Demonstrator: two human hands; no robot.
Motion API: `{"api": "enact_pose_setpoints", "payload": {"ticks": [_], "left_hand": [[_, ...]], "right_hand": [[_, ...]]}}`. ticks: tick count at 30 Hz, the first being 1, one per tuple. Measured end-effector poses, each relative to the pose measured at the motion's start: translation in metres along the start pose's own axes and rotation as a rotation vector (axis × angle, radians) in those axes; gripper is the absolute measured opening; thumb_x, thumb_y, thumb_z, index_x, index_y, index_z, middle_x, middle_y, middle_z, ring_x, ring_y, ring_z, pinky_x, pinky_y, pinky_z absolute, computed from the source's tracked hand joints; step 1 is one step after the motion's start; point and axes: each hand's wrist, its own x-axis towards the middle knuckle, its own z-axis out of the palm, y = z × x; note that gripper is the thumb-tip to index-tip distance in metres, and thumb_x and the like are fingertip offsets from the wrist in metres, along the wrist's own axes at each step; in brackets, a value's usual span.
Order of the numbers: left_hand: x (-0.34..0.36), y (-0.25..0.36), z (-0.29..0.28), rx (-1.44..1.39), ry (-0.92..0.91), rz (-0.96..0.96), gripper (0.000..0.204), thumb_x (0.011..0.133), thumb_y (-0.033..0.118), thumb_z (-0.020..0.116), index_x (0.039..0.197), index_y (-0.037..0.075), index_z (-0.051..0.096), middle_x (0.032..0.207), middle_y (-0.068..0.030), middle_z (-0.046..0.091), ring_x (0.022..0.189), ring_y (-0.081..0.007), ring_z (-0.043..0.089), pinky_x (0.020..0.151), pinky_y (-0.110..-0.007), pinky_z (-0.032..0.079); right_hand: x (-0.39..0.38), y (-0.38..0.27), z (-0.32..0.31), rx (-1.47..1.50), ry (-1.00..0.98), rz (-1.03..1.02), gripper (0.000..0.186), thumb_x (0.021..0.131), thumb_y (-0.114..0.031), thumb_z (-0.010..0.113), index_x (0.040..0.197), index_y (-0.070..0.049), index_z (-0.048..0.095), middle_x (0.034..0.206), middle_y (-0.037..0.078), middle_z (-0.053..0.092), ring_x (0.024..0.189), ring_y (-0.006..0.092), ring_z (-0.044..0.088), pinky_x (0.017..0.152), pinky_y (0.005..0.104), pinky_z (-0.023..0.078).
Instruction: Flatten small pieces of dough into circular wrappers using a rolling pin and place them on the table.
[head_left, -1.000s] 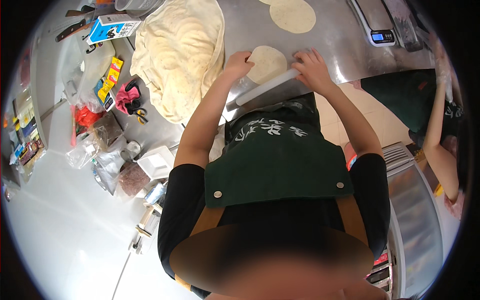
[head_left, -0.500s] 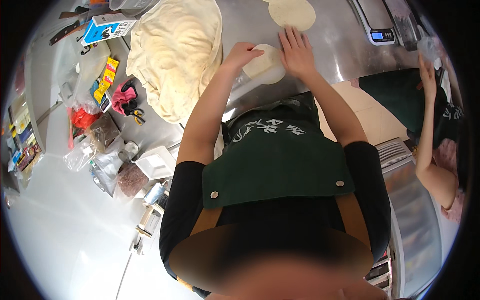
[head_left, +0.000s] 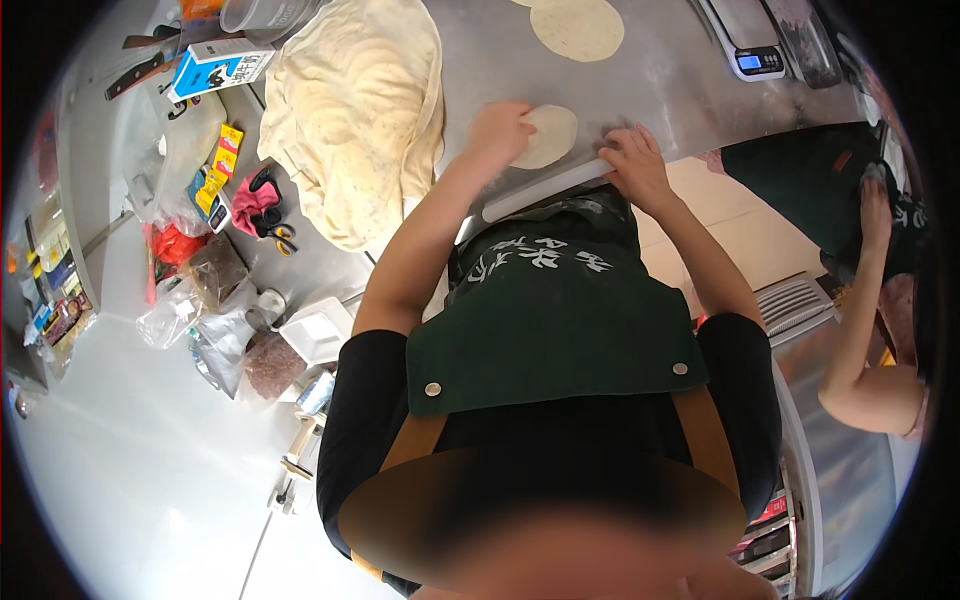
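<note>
A round, flat dough wrapper lies on the metal worktop in front of me. My left hand pinches its left edge with curled fingers. Along the worktop's near edge, just short of the dough, a white rolling pin lies at a slant. The fingers of my right hand are bent over the pin's right end. Farther off, another rolled dough round lies flat, overlapping one cut off by the view's top edge. A big mound of pale dough spreads to the left of my left arm.
A digital scale stands at the far right of the metal worktop. On the left are a milk carton, scissors, a pink cloth and plastic bags. Another person's arm is at the right.
The rolling pin has come back toward me, off the dough round. My right hand moved nearer and rightward with it; my left hand now grips the dough's edge. The other person's hand dropped.
</note>
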Motion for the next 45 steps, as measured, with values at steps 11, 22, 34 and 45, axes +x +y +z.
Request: {"api": "enact_pose_setpoints", "payload": {"ticks": [11, 22, 34, 45], "left_hand": [[0.017, -0.064, 0.007, -0.257, -0.006, -0.173, 0.029, 0.074, 0.017, 0.062, 0.099, 0.002, 0.062, 0.085, -0.0154, 0.064, 0.077, -0.0247, 0.062, 0.068, -0.034, 0.046], [0.024, -0.062, 0.009, -0.633, 0.075, -0.197, 0.029, 0.076, 0.015, 0.061, 0.099, -0.002, 0.062, 0.081, -0.0118, 0.064, 0.073, -0.0164, 0.058, 0.066, -0.03, 0.044], [0.042, -0.038, 0.0, 0.151, 0.039, 0.119, 0.03, 0.071, 0.018, 0.064, 0.099, 0.008, 0.064, 0.088, -0.0142, 0.064, 0.084, -0.0302, 0.06, 0.073, -0.038, 0.047], [0.004, -0.032, -0.005, 0.035, -0.015, -0.042, 0.023, 0.073, 0.013, 0.062, 0.094, 0.005, 0.061, 0.092, -0.0177, 0.062, 0.09, -0.034, 0.057, 0.076, -0.04, 0.046]], "right_hand": [[0.063, 0.008, -0.005, 0.072, 0.093, -0.109, 0.037, 0.062, -0.023, 0.072, 0.094, -0.012, 0.057, 0.107, 0.006, 0.049, 0.107, 0.0248, 0.045, 0.102, 0.0436, 0.027], [0.085, -0.013, 0.025, -0.147, 0.2, 0.048, 0.049, 0.08, -0.027, 0.054, 0.123, -0.006, 0.044, 0.134, 0.015, 0.036, 0.126, 0.0284, 0.033, 0.102, 0.0461, 0.026], [0.055, -0.014, 0.015, -0.042, 0.183, -0.015, 0.052, 0.075, -0.028, 0.062, 0.119, -0.006, 0.046, 0.133, 0.015, 0.037, 0.124, 0.0281, 0.033, 0.103, 0.0464, 0.024], [0.003, -0.001, -0.015, 0.088, 0.038, 0.032, 0.036, 0.062, -0.016, 0.071, 0.094, -0.012, 0.055, 0.102, 0.005, 0.049, 0.105, 0.0228, 0.046, 0.101, 0.0446, 0.029]]}}
